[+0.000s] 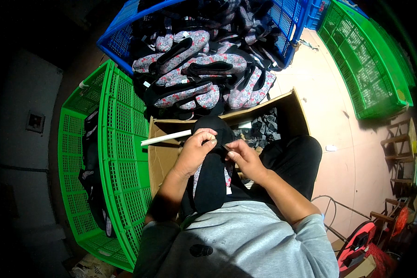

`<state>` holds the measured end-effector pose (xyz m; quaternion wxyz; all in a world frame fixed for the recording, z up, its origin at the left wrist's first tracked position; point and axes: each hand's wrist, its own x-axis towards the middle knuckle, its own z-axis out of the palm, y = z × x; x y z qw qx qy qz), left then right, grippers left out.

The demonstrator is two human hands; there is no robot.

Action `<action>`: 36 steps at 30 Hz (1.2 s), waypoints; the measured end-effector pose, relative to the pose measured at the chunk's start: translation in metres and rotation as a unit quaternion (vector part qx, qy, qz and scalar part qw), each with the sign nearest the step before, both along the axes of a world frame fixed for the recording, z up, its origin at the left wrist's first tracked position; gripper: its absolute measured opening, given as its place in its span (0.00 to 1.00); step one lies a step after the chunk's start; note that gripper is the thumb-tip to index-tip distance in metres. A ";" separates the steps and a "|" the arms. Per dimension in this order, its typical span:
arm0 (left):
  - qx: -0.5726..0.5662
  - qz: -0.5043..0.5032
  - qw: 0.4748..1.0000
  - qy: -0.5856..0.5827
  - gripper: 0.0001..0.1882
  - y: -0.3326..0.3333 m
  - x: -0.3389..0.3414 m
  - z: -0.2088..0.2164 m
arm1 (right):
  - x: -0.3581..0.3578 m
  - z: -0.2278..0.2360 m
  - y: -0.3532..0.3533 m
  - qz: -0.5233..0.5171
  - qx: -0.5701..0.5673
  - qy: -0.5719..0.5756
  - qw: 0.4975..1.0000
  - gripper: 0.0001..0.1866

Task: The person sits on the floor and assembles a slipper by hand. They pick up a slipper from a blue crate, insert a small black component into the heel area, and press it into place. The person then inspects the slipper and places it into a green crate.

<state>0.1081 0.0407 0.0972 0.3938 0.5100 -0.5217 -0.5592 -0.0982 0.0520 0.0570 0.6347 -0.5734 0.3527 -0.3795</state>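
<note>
A black cloth shoe piece (pixel 211 178) with a flowered lining lies lengthwise over my lap, its far end above a cardboard box. My left hand (pixel 195 150) is closed in a pinch on its upper part, thumb against bent fingers. From the right, my right hand (pixel 245 160) pinches the black edge of the same piece. A small white tag shows near its lower right side. A white rod (pixel 166 138) sticks out leftward beside my left hand; whether that hand holds it, I cannot tell. Anything small between the fingertips is hidden.
The open cardboard box (pixel 301 113) holds dark fabric scraps (pixel 264 127). Beyond it, a blue crate (pixel 118 44) overflows with flower-lined black shoe pieces (pixel 217 65). Green crates stand left (pixel 125 176) and far right (pixel 363 69). A wooden rack (pixel 398 148) is at right.
</note>
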 end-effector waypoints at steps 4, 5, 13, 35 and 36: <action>0.035 -0.004 0.998 0.043 0.03 -0.004 0.002 0.000 | -0.002 0.013 -0.009 0.022 -0.085 0.137 0.987 0.12; 0.038 -0.007 0.998 0.046 0.04 -0.005 0.003 -0.001 | -0.003 0.021 -0.011 0.027 -0.096 0.161 0.982 0.12; 0.074 0.001 0.995 0.063 0.05 -0.010 0.000 0.001 | -0.004 0.032 -0.020 0.049 -0.154 0.227 0.960 0.13; -0.104 0.016 0.985 -0.138 0.04 -0.043 -0.030 0.026 | -0.001 -0.023 0.008 -0.088 0.068 -0.103 0.988 0.17; -0.087 -0.006 0.986 -0.139 0.04 -0.045 -0.033 0.028 | -0.003 -0.023 0.013 -0.107 0.099 -0.116 0.982 0.17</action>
